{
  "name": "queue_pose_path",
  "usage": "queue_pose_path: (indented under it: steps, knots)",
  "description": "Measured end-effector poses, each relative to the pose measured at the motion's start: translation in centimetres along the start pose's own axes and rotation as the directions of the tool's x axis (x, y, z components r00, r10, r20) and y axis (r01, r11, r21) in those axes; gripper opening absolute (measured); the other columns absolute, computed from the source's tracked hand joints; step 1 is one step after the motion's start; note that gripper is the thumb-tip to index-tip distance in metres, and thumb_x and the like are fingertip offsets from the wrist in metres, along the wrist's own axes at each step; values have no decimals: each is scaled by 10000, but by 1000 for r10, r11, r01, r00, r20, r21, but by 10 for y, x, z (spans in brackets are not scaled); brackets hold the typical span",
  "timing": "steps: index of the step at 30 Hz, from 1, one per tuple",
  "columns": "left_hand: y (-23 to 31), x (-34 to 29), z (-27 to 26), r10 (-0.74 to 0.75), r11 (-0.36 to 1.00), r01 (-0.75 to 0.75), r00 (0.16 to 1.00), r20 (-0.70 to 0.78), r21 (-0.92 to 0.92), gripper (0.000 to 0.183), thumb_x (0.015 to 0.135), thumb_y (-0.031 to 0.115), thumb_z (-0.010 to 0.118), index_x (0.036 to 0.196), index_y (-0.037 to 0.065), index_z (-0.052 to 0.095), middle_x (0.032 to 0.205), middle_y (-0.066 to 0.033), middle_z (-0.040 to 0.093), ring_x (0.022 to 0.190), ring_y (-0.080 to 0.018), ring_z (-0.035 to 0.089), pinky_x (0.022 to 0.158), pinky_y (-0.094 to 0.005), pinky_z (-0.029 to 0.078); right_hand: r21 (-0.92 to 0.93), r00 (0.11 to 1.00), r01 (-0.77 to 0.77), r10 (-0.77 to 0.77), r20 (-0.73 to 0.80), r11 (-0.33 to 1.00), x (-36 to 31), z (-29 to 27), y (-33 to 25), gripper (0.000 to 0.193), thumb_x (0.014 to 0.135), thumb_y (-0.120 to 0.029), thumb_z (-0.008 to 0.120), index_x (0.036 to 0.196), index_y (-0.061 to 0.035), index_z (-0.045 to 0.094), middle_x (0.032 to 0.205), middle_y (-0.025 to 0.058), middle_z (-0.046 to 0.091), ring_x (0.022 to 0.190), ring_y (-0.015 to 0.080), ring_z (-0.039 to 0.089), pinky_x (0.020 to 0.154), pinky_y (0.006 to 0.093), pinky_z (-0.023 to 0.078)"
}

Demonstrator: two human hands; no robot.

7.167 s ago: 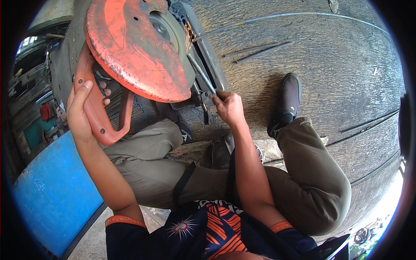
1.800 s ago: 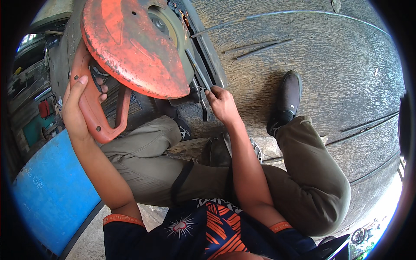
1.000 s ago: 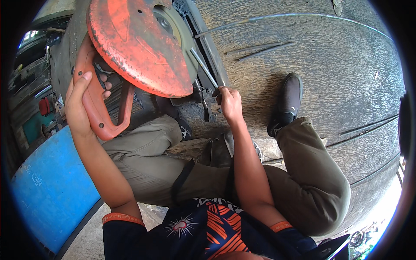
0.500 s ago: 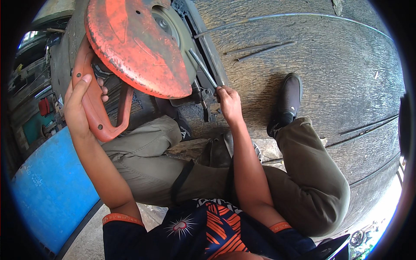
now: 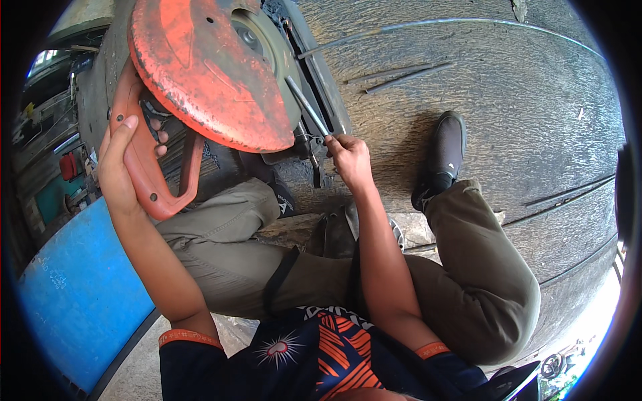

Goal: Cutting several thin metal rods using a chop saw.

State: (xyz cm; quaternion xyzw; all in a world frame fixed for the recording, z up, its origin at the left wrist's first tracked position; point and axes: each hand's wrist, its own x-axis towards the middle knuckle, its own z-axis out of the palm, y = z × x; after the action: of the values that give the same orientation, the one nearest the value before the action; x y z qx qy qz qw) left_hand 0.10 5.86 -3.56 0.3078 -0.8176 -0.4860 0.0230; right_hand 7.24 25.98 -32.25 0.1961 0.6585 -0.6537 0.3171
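At the upper left is a cut-off saw with a worn red blade guard (image 5: 221, 87) and a red loop handle (image 5: 144, 170). My left hand (image 5: 120, 157) is wrapped round that handle, the thumb on its near face and the fingertips showing inside the loop. In my right hand (image 5: 350, 160) is a thin grey metal rod (image 5: 307, 105), gripped at its near end. The rod slants up and left, its far end beside the saw's abrasive disc (image 5: 292, 110); whether they touch I cannot tell. Below the guard sits the saw's clamp screw (image 5: 309, 150).
Two short metal rods (image 5: 408, 78) lie on the worn wooden floor (image 5: 521, 113), and a long thin rod (image 5: 461, 23) runs across behind them. A blue curved surface (image 5: 87, 287) stands at my left. My shod foot (image 5: 447, 147) rests right of the saw.
My right hand has shifted slightly left with the rod, whose far end has moved a little left too. The guard and handle have moved very slightly left, my left hand still on the handle.
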Motion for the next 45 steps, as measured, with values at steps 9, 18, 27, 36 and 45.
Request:
queue_pose_path:
  steps: [9,18,27,36,45]
  knots:
    - [-2,1,-3,11,1000,-11,1000,3,4,430,918,234,577,1263,-19,529,914,-100,606,770,-195,615,625,-265,495,1,997,60,-60,-45,998,-4,0,-7,267,845,-251,707,856,15,714,661,168,648,604,228,618,626,372,480]
    - [-4,4,-5,26,1000,-26,999,22,1,434,920,234,573,1268,-21,526,917,-105,605,770,-194,615,632,-264,496,-47,996,81,-82,-33,996,-3,-2,-8,245,769,-187,793,789,32,684,667,153,664,605,210,624,615,351,486]
    - [-3,1,-4,0,1000,0,1000,2,15,454,915,238,571,1280,-27,520,912,-104,606,765,-189,615,626,-262,491,-113,991,116,-123,-52,987,-6,-3,-14,231,765,-163,779,785,38,668,707,182,672,648,270,655,651,378,500]
    - [-2,1,-4,1,1000,-1,1000,-7,12,439,912,237,574,1258,-30,532,890,-99,606,744,-184,611,617,-260,489,129,994,-95,100,-33,987,1,-2,0,442,867,-354,525,772,44,692,607,161,628,625,260,632,651,377,482]
    - [-4,3,-3,23,1000,-23,1000,-10,18,420,910,228,583,1232,-39,541,858,-95,601,713,-167,603,608,-258,490,203,994,-111,107,30,973,1,-5,-1,485,876,-350,461,685,44,667,525,107,566,537,198,563,587,351,451]
